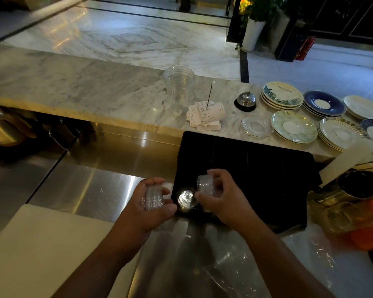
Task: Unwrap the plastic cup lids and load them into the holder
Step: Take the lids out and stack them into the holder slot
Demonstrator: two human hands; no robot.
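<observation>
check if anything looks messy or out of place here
Loose clear plastic wrap lies crumpled on the steel counter below the hands. The receipts on the spike sit fanned and askew. Nothing looks spilled or broken.

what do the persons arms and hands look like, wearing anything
Both arms are bare from the bottom of the picture up. No sleeves, gloves, watch or rings show on the left hand or the right hand. The picture is dim and slightly blurred.

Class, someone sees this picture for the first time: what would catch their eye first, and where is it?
Probably the two hands at bottom centre: the left hand and the right hand each grip a stack of clear lids beside the black holder. Next, the patterned plates spread along the marble counter at right, behind the holder.
</observation>
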